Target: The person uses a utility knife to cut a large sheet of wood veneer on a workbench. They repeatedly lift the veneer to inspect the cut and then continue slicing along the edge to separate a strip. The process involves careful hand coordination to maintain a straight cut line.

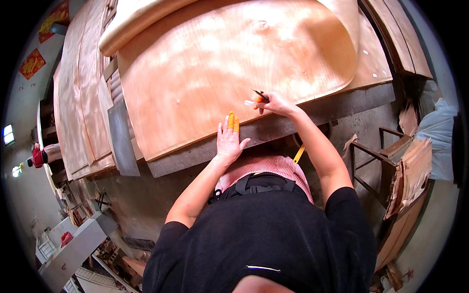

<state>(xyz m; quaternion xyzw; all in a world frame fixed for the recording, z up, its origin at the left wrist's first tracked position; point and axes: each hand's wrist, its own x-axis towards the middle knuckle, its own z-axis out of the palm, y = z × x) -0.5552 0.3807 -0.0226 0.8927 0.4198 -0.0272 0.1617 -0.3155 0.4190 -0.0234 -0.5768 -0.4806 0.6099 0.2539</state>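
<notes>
A wide sheet of pale wood veneer [195, 83] lies in front of me, its near edge along a grey metal ledge [190, 156]. My left hand [229, 139] rests at that edge with fingers stretched out, two of them wearing orange finger covers [233, 122]. Slightly farther right, my right hand [276, 104] is closed around a slim dark pointed tool [262, 96] just over the veneer; its exact kind is too small to tell. A small whitish piece [250, 103] shows beside those fingers, and some orange shows there too.
At the far side, a part of the veneer curls into a roll [141, 29]. More long veneer sheets [80, 97] lie to the left, beside a grey metal plate [122, 141]. On the right, a rack [371, 156] stands near stacked veneer pieces [415, 168] and pale blue plastic sheeting [439, 136].
</notes>
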